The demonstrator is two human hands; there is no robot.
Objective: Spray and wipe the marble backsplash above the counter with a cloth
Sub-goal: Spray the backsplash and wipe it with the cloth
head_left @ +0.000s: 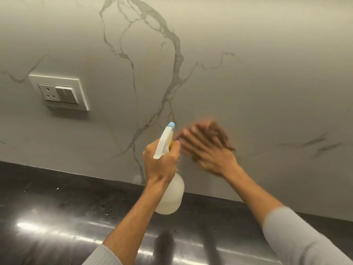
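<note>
The grey marble backsplash (pixel 238 77) with dark veins fills the upper view. My left hand (pixel 160 163) grips a white spray bottle (pixel 171 196) by the neck, its blue-tipped nozzle pointing up toward the wall. Just to the right, my right hand (pixel 208 150) lies flat against the marble low on the wall, blurred by motion. A brown cloth (pixel 221 133) shows under and beyond its fingers, pressed to the stone.
A white socket and switch plate (pixel 61 92) is set in the wall at the left. The glossy black counter (pixel 57 217) runs along the bottom, meeting the backsplash in a slanted line.
</note>
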